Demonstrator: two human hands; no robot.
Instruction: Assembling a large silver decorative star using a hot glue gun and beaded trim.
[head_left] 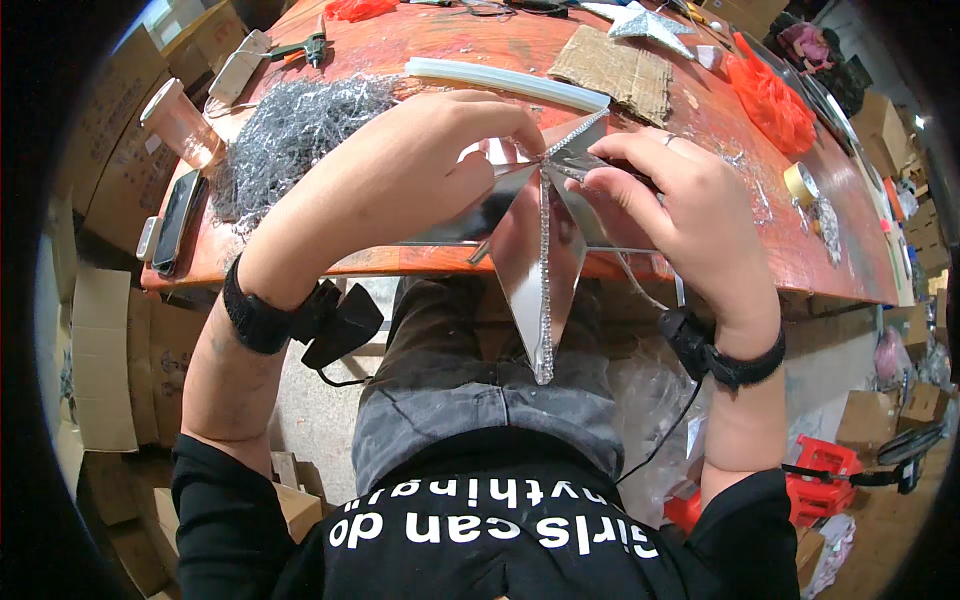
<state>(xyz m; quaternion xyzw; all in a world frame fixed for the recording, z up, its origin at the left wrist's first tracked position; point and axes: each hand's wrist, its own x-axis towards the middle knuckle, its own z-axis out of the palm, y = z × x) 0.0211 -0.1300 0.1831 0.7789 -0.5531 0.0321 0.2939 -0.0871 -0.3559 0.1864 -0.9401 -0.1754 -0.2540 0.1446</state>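
A silver mirrored star (pixel 520 255) with raised, faceted points overhangs the near table edge, one long point aimed down toward my lap. Glittering rhinestone trim (pixel 546 270) runs along the ridge of that point and along the upper right one. My left hand (pixel 460 150) is bent over the star's left side, its fingertips by the centre. On the right, thumb and fingers of my right hand (pixel 665 185) pinch close to the centre, at a right-hand ridge. A thin strand hangs below this hand, apparently trim. Both wrists wear black straps with small devices.
A tangled heap of silver strands (pixel 290 140) lies left, near a cup (pixel 183 125), a phone (pixel 180 222) and a glue gun (pixel 314 45). Clear glue sticks (pixel 500 80), cardboard (pixel 615 75), another star (pixel 640 25), a red bag (pixel 768 95) and tape (pixel 800 185) lie beyond.
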